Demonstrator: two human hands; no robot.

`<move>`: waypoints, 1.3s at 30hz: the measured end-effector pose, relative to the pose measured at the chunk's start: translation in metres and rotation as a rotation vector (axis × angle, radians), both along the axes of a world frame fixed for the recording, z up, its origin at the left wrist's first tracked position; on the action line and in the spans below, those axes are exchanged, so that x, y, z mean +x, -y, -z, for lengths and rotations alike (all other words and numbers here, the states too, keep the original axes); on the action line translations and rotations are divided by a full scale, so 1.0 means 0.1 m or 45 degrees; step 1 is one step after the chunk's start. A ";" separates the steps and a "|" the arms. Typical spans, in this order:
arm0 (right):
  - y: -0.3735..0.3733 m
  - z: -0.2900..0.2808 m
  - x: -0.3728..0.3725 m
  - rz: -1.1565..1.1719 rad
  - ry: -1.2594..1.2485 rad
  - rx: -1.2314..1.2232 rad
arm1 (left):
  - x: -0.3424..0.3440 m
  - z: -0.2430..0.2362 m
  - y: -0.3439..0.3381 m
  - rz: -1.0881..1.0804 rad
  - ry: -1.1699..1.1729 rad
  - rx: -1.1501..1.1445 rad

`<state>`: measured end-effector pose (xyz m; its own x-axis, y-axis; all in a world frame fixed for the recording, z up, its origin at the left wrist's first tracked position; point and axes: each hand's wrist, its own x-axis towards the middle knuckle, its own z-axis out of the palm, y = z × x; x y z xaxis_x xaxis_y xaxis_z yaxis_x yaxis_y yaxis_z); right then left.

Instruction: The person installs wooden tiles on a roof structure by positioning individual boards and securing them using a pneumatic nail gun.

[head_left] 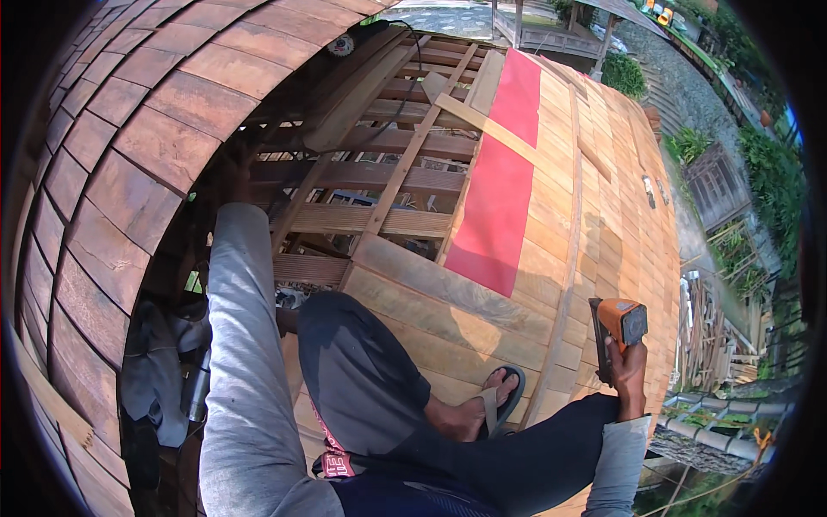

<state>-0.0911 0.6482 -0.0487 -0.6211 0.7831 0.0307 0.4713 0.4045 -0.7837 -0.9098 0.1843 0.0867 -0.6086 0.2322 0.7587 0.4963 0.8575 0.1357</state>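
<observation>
At the right, my right hand (631,375) is wrapped around the handle of an orange-and-black nail gun (618,319), held just above the shingled slope. My left hand (231,179) reaches into dark shade beneath the edge of the upper roof; its fingers are too dim to make out. Close to it run open wooden battens (379,177) with gaps between them. A red sheet (495,211) lies along the border of the battens and the light wooden shingles (551,284). One loose wooden strip (487,125) rests slantwise across the sheet.
Older brown shingles (185,103) overhang on the left. A circular saw blade (342,46) shows at the top, with a dark cable nearby. Grey cloth (155,370) and a metal cylinder (198,388) lie at lower left. Past the roof's right edge, the ground and bamboo poles (724,439) are lower down.
</observation>
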 end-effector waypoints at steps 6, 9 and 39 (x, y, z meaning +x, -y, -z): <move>0.06 -0.09 0.04 0.123 0.117 -0.043 | 1.95 0.64 0.52 0.499 0.570 1.073; -0.11 0.17 0.30 0.049 0.039 -0.191 | 3.29 0.69 1.32 0.473 0.829 1.071; 0.34 -0.51 0.68 0.021 0.000 0.263 | 5.09 -0.02 1.08 -0.049 -0.045 0.219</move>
<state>-0.0228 0.6142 0.0021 -0.6086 0.7701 0.1913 0.4793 0.5489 -0.6848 -0.4004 0.0766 0.0888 -0.5871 0.0738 0.8062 0.4703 0.8416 0.2654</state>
